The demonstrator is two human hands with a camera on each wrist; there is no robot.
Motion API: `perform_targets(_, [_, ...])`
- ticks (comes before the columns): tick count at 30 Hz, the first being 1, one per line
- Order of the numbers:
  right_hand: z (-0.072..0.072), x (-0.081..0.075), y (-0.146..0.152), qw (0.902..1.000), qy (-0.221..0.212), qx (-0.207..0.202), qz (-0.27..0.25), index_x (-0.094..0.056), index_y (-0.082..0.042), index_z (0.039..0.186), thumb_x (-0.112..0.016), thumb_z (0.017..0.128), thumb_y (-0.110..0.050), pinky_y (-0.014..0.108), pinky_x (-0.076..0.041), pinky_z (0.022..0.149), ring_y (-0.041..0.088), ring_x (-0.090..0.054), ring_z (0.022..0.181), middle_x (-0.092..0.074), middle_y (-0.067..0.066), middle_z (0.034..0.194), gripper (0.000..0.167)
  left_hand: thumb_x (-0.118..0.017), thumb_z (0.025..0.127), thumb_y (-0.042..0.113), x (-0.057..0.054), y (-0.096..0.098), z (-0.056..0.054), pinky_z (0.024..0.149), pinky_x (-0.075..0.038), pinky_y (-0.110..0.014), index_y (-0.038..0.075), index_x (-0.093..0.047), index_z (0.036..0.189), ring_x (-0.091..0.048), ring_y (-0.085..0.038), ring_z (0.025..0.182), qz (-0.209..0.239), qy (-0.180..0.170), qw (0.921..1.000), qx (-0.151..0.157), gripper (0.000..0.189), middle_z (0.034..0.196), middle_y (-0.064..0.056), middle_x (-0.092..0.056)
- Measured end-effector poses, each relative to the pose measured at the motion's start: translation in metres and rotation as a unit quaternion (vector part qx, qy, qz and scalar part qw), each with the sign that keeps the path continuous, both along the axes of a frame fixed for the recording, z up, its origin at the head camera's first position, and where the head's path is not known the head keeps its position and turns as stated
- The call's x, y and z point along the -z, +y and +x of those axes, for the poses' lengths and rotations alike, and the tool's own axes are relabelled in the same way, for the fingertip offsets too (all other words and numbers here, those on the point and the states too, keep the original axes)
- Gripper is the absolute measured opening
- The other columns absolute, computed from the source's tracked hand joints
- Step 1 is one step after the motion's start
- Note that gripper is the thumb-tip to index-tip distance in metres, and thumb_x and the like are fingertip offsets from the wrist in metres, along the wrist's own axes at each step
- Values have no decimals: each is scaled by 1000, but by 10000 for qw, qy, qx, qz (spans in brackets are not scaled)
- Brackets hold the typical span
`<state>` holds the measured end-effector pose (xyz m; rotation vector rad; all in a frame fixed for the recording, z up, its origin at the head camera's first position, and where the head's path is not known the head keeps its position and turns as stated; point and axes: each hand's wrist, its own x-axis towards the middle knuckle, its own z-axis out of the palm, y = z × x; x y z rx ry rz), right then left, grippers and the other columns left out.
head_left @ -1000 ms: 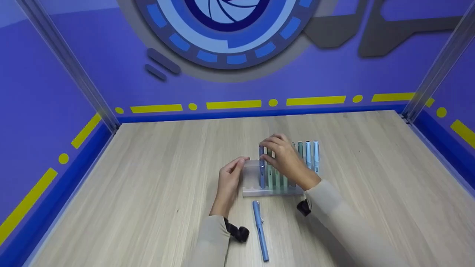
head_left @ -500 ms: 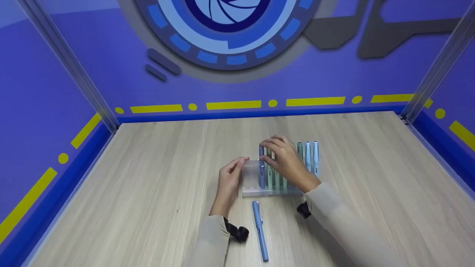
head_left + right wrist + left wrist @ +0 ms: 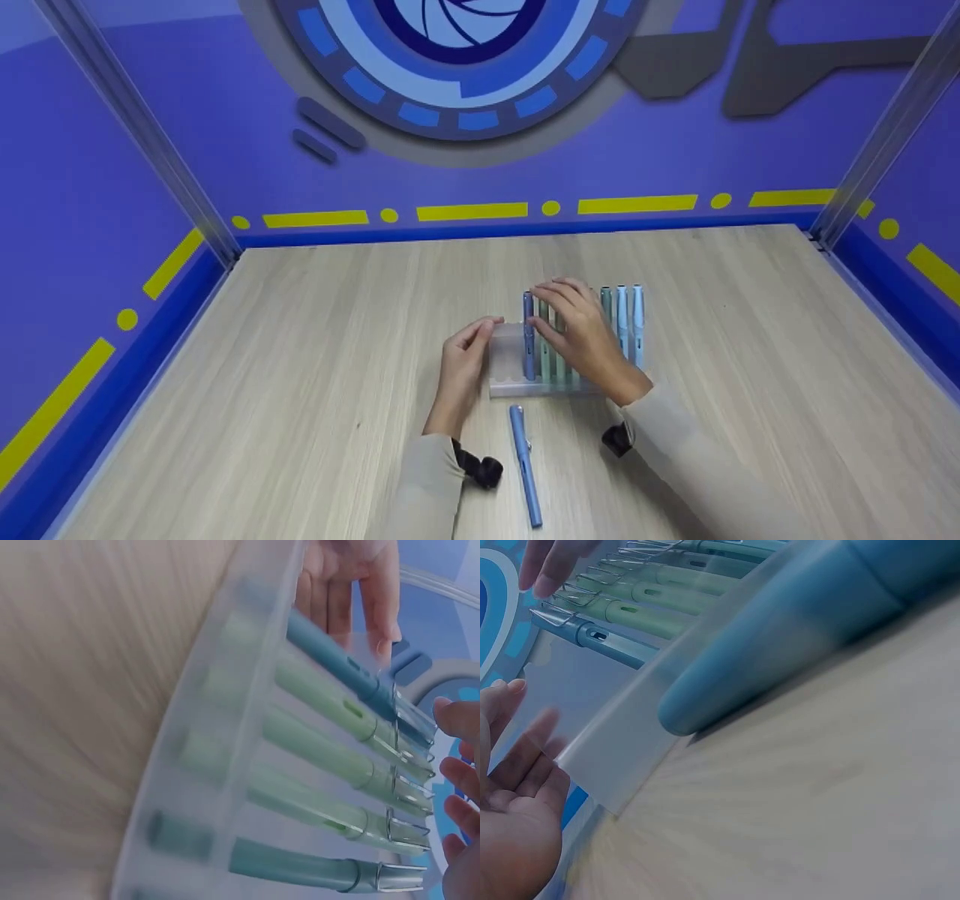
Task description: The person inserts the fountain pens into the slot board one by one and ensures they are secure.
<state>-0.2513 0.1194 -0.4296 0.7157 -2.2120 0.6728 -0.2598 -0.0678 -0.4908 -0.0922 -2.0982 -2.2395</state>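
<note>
A clear pen rack (image 3: pixel 507 352) stands upright with a row of capped pens in it. My left hand (image 3: pixel 459 367) holds the rack's left edge; in the left wrist view some of its fingers (image 3: pixel 536 754) show through the clear panel. My right hand (image 3: pixel 581 330) is at the pen tops, its fingers loosely extended and nothing between them. Just left of its fingertips stands a dark blue pen (image 3: pixel 529 337), clip outward. Several pale green pens (image 3: pixel 322 750) follow beside it, partly covered by the right hand in the head view. A loose blue pen (image 3: pixel 525 465) lies in front of the rack.
A dark green pen (image 3: pixel 606 298) and two light blue pens (image 3: pixel 638 315) stand at the rack's right end. The wooden table (image 3: pixel 315 360) is bounded by blue panels (image 3: pixel 480 187) behind and at both sides. Black wrist cameras (image 3: pixel 487 472) hang below the sleeves.
My right hand has let go of the dark blue pen and drawn slightly right, its fingers now spread. The left hand, rack and loose pen have stayed put.
</note>
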Motion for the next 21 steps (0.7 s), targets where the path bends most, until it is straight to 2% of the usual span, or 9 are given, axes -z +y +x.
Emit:
perform_targets(8, [18,7,-2,9987,-202,-404,-215,-66,-7,115,-78,79,-10,35,-55,90,22,-61,104,-68,7,109,38,-56,97,33,1,0,-1,111,-40,-33,8,-68,117,-57,-19,124,-38,-39,10000,-33,34,121,-6,-68])
perform_targets(16, [34,18,-3,9933,-586,-889,-460,-67,-4,112,-78,79,-6,28,-57,87,19,-65,99,-69,6,106,34,-54,99,30,0,0,0,113,-39,-33,9,-67,119,-54,-19,127,-91,-146,9999,-14,32,124,-5,-66])
perform_targets(18, [39,21,-3,9902,-774,-1037,-519,-67,-3,111,-77,79,-5,28,-58,82,19,-66,95,-69,7,104,34,-53,99,27,-3,0,1,113,-39,-33,8,-66,119,-54,-20,127,-60,-193,9998,-2,30,124,-6,-66])
perform_targets(21, [46,24,-3,9806,-1380,-1275,-554,-66,-3,112,-75,81,-5,28,-59,77,20,-67,89,-68,9,102,33,-52,100,23,-11,-1,6,112,-39,-33,5,-66,119,-53,-21,127,-36,-238,9997,17,29,124,-8,-66])
